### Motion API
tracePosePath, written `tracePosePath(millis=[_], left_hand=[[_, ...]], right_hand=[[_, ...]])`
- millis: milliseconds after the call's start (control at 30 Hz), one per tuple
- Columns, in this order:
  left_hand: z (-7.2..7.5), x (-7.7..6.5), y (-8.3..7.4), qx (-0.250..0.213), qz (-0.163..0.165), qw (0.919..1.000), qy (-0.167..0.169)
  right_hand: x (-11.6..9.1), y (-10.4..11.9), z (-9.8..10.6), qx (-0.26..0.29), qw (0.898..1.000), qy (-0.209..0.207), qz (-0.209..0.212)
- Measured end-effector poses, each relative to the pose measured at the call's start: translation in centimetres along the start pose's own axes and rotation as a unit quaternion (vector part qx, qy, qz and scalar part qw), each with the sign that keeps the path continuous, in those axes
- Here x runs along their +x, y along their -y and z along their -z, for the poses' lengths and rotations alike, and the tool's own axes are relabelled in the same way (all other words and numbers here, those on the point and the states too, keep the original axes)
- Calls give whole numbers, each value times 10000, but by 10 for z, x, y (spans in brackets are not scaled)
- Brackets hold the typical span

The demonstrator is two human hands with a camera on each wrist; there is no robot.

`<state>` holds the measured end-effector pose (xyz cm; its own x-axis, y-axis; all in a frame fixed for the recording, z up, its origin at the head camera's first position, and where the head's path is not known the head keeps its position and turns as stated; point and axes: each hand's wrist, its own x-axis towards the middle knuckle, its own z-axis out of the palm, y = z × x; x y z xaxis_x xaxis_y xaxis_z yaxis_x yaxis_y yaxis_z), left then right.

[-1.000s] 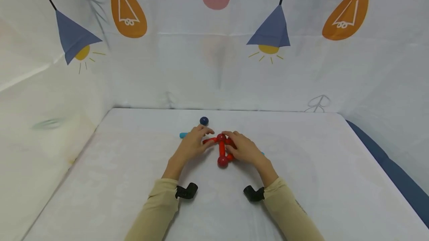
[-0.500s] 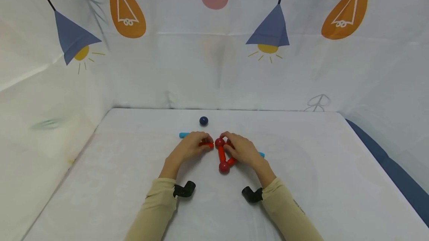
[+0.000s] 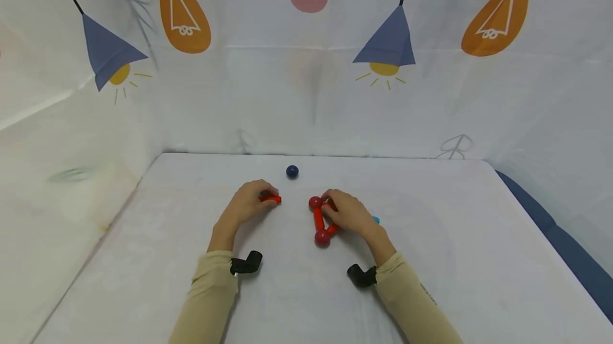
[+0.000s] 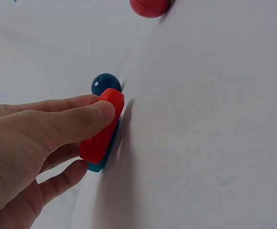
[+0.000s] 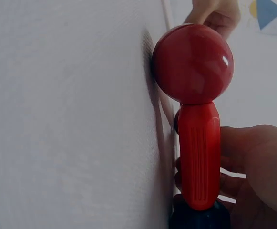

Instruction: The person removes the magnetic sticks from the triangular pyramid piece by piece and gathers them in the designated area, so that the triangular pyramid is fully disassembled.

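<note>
Red rod (image 4: 97,145) found pinched between the thumb and fingers of the left hand (image 3: 246,203), well apart from the red frame (image 3: 319,220) at the right hand (image 3: 350,212). Blue rod (image 4: 96,167) lies directly behind it; whether the left fingers also touch this one cannot be confirmed. Right thumb and fingers are curled round the frame's far part, hiding one corner in the head view. Two red balls mark the visible corners on the side facing the left hand: far ball (image 3: 315,203) by the right fingertips, near ball (image 3: 322,238) closer to the person. Right wrist view shows a dark corner ball (image 5: 200,219) at a rod's lower end. Loose dark blue ball (image 3: 292,172) sits on the table (image 3: 306,301), ahead of and between the hands. Light blue piece (image 3: 376,220) shows just past the right hand's outer side. Step in hand, as judged: handling one separate rod at left while the right hand steadies the frame. Next move appears to call for a firm right hold and, should the rod be released, easing the left thumb without disturbing the blue rod.
</note>
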<state>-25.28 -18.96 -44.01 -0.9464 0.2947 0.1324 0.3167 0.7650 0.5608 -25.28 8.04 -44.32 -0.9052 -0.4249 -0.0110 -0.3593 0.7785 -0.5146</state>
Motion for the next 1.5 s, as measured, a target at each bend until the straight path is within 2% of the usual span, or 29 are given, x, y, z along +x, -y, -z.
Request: tracePosePath(millis=[133,367,567,633,733,833,900,1000,1100,1200,1500], left_hand=[[1,-1,4,129,-18,9998,-171],[3,-4,3,179,58,9989,-418],[3,-3,3,213,25,9988,-430],[4,-2,-1,279,-15,9986,-449],[3,1,-16,294,-136,9986,-411],[-7,5,-37,158,-427,9987,-228],[-19,8,-49,106,-637,9979,77],[-38,12,-58,118,-933,9941,534],[-49,12,-60,186,-1111,9900,849],[-50,11,-59,208,-1174,9884,941],[-46,10,-55,69,-1489,9848,887]], right_hand=[[0,1,1,-43,9999,122,-48],[1,1,3,108,9997,238,-37],[2,0,4,127,9996,245,30],[2,0,5,121,9996,246,106],[2,-1,6,115,9991,245,321],[2,-1,6,129,9979,272,570],[2,0,6,138,9971,294,695],[2,-1,4,74,9963,266,813],[2,-2,4,20,9960,221,860],[0,-3,5,56,9955,222,924],[-2,-5,6,227,9944,291,989]])
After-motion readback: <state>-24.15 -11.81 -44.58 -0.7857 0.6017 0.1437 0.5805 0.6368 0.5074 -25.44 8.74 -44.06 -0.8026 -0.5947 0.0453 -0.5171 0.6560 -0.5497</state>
